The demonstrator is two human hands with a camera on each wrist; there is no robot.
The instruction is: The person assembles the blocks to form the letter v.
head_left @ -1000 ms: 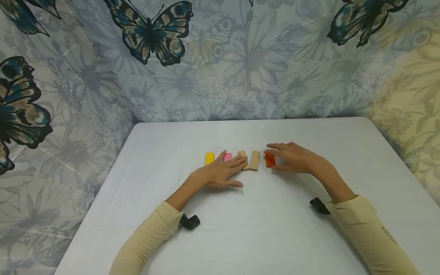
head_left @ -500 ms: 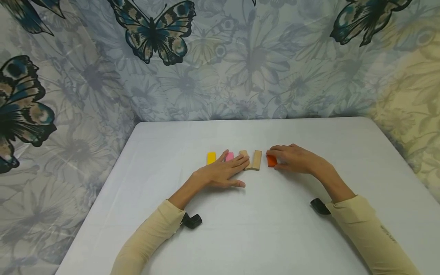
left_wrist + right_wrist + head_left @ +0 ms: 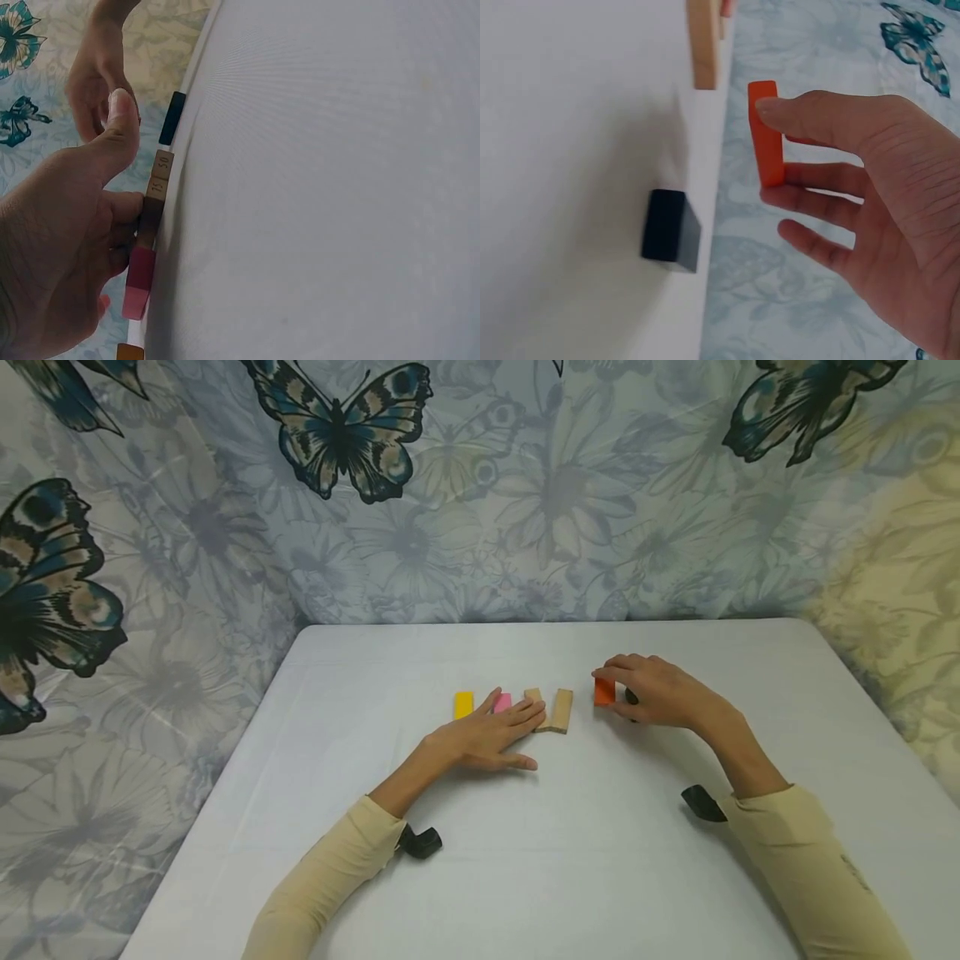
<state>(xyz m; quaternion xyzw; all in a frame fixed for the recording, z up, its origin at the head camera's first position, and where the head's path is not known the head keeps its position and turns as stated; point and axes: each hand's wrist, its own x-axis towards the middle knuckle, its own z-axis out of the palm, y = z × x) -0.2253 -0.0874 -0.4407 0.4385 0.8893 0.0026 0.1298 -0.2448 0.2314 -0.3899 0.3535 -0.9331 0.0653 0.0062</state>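
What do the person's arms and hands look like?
The left hand and right hand are bare. The left sleeve and right sleeve are pale beige, with dark marks on the right one. A black gadget sits by each wrist.

The left arm and the right arm both reach forward. The left grip is palm down, fingers straight, thumb apart. The right grip pinches between thumb and fingertips.
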